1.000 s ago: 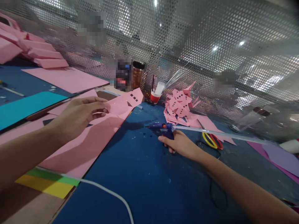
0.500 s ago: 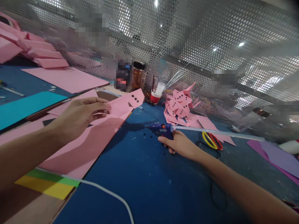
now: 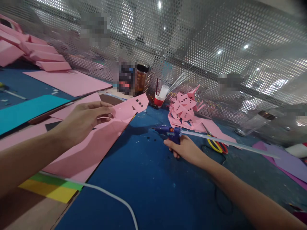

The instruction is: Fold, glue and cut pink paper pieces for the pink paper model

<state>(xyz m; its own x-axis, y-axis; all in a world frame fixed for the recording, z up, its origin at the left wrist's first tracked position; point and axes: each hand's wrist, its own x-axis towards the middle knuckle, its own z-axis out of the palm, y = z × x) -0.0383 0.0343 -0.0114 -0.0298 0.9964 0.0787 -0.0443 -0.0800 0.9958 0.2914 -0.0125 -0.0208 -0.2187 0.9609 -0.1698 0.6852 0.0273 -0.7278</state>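
My left hand (image 3: 83,119) pinches a pink paper cut-out (image 3: 128,108) with small dark square holes, holding it just above larger pink sheets (image 3: 91,150). My right hand (image 3: 184,148) is wrapped round the grip of a blue glue gun (image 3: 168,131) on the blue table (image 3: 148,185). The gun's nozzle points left toward the cut-out. A long clear glue stick (image 3: 227,143) juts out of its back to the right.
A pile of pink cut-outs (image 3: 185,108) lies behind the gun, with a red cup (image 3: 159,99) and a dark jar (image 3: 141,78) by the perforated metal wall. Yellow and red scissors (image 3: 217,145) lie to the right. A white cable (image 3: 112,196) crosses the front. Purple paper (image 3: 285,159) lies far right.
The glue gun and its stick have tilted slightly, the stick's far end dropping lower. My left hand and the pink cut-out have stayed nearly still.
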